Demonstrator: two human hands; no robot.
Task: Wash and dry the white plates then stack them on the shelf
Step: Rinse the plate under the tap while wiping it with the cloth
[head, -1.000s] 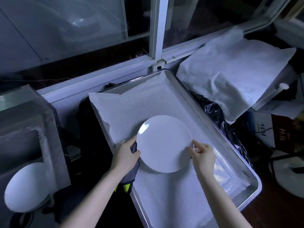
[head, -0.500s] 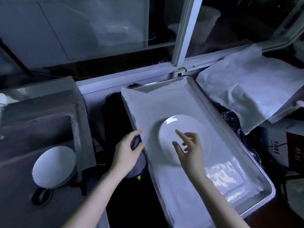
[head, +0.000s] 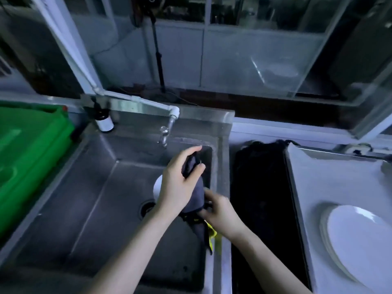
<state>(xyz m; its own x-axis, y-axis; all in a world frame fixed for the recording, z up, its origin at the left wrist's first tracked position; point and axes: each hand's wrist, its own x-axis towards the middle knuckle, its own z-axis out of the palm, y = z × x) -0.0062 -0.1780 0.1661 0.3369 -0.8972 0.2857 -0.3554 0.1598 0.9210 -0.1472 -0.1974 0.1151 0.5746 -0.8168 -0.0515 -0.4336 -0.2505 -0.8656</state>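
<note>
After 1 dried plate [head: 360, 236] reached the tray [head: 307, 187], left hand [head: 180, 183] and right hand [head: 220, 213] both gripped the cloth [head: 198, 200] over the sink [head: 95, 198]; its waiting plate [head: 157, 187] seemed next.

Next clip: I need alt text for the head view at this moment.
The left hand and right hand grip a dark cloth with yellow trim over a steel sink. A white plate shows partly behind the left hand in the sink. A green crate sits to the left; more white plates lie on a lined tray to the right.
</note>
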